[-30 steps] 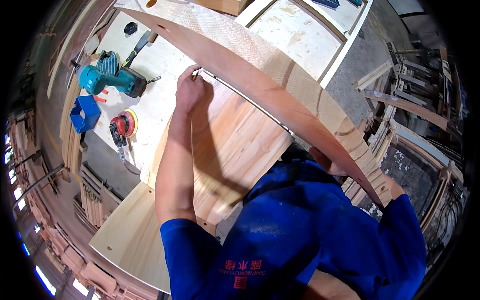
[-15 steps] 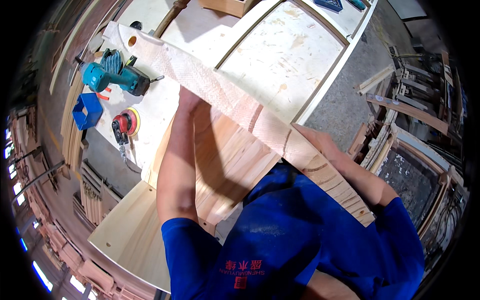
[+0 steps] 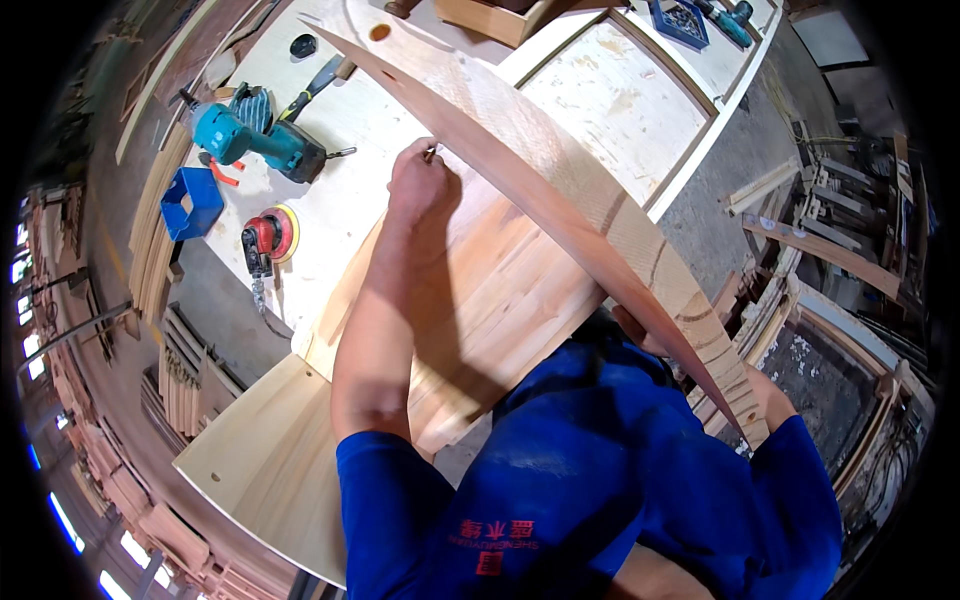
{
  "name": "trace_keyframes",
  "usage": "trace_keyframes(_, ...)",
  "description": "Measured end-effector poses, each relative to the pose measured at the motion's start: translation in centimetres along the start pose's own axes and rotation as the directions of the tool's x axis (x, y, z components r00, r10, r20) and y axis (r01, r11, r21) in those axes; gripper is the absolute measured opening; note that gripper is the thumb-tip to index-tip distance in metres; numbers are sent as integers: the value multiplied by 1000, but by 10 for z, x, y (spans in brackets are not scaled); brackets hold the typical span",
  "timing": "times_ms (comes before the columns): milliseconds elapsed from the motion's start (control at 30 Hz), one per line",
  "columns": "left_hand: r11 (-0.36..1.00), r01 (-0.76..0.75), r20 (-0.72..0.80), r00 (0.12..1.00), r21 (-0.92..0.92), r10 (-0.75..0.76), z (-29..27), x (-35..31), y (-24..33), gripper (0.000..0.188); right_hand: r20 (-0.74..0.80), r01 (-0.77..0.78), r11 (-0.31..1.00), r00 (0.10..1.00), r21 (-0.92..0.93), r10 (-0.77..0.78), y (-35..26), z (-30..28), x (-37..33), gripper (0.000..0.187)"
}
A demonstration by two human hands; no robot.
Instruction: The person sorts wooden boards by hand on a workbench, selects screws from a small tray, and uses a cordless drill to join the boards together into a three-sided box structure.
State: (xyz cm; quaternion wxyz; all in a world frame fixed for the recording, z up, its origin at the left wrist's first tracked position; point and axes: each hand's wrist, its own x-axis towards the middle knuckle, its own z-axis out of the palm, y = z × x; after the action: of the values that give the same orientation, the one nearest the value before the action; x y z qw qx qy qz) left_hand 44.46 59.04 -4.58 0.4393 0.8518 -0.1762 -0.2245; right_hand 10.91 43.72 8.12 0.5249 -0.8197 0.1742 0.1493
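A long curved wooden board stands tilted across the view, its smooth edge facing me and a round hole near its far end. My right hand holds it from beneath, near my body; most of this hand is hidden behind the board. My left hand is closed just left of the board, over a flat wooden panel. A small dark tip shows at its fingers, too small to name. Under my left arm, another pale wooden piece with small holes juts out to the lower left.
On the white worktable lie a teal cordless drill, a red sander, a blue box and a yellow-black handled tool. Farther off are a wooden tray and a blue bin. Stacked frames stand at right.
The curved board has tilted, so its edge now faces me. My left hand has come into view from behind it and is closed. My right hand has shifted underneath the board.
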Motion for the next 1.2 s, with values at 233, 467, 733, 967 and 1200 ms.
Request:
trace_keyframes(233,984,-60,-3,998,167,62,1,5,-13,28,96,-213,929,976,301,193,94,22,-11,57)
trace_keyframes(467,971,-54,-83,994,234,76,-12,-18,21,25,58,-131,976,991,176,122,57,7,-16,57)
trace_keyframes(733,936,-140,-213,953,323,215,-20,-26,-8,28,58,-133,987,990,93,128,37,4,-18,57)
trace_keyframes(967,954,-97,-155,977,283,145,-28,-19,-10,21,81,-189,981,979,50,185,21,7,2,56)
trace_keyframes(1200,945,-167,-219,948,282,232,-24,-13,-30,16,95,-240,970,967,41,235,12,12,13,56)
